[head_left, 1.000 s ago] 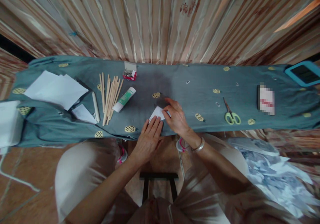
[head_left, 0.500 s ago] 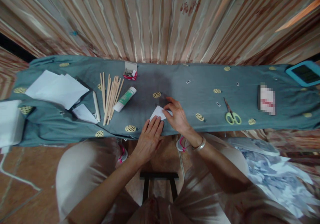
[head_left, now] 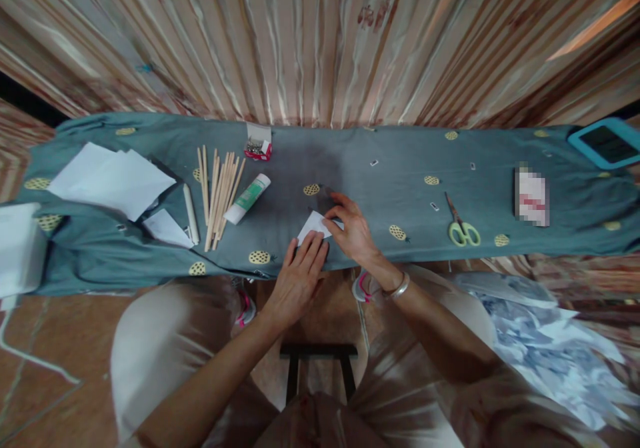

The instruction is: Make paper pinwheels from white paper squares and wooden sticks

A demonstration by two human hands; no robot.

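Observation:
A small white piece of paper [head_left: 313, 225], seemingly folded, lies near the front edge of the cloth-covered table. My left hand [head_left: 299, 273] rests flat on its near part, fingers stretched out and pressing it down. At the paper's right side, my right hand [head_left: 353, 232] touches it with the thumb, while the index finger reaches out above, apart from the thumb. Part of the paper is hidden under both hands. To the left lie a glue stick [head_left: 248, 199] with a green and white label and several thin wooden sticks [head_left: 223, 198].
Left of the sticks are a white pen-like tool [head_left: 191, 214] and white paper sheets [head_left: 113, 181]. A small red box [head_left: 258, 149] stands at the back. Green-handled scissors [head_left: 463, 233], a pixelated box [head_left: 532, 197] and a blue-framed device [head_left: 607, 143] lie to the right. Paper scraps [head_left: 555, 348] fill a bag below.
Both hands keep nearly the same position on the paper. The whole view has shifted very slightly; nothing was picked up or let go.

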